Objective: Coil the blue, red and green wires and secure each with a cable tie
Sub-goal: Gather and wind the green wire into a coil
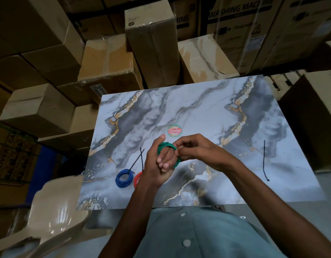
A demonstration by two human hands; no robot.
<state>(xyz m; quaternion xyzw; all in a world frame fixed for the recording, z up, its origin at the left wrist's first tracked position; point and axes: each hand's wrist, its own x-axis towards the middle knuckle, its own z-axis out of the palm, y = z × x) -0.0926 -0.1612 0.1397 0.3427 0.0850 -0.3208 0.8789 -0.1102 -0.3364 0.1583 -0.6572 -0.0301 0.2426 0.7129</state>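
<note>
The green wire [168,151] is looped in a coil around the fingers of the left hand [157,162], which holds it above the marbled tabletop [207,112]. The right hand [194,149], at 3 o'clock of the coil, pinches its rim. At 8 o'clock lie the tied blue coil [124,178] and red coil [137,180]; a loose cable tie [264,161] lies far toward 3 o'clock.

two coils [124,178] left of hands [172,155], loose tie [265,160] right, on table [207,112]
</note>
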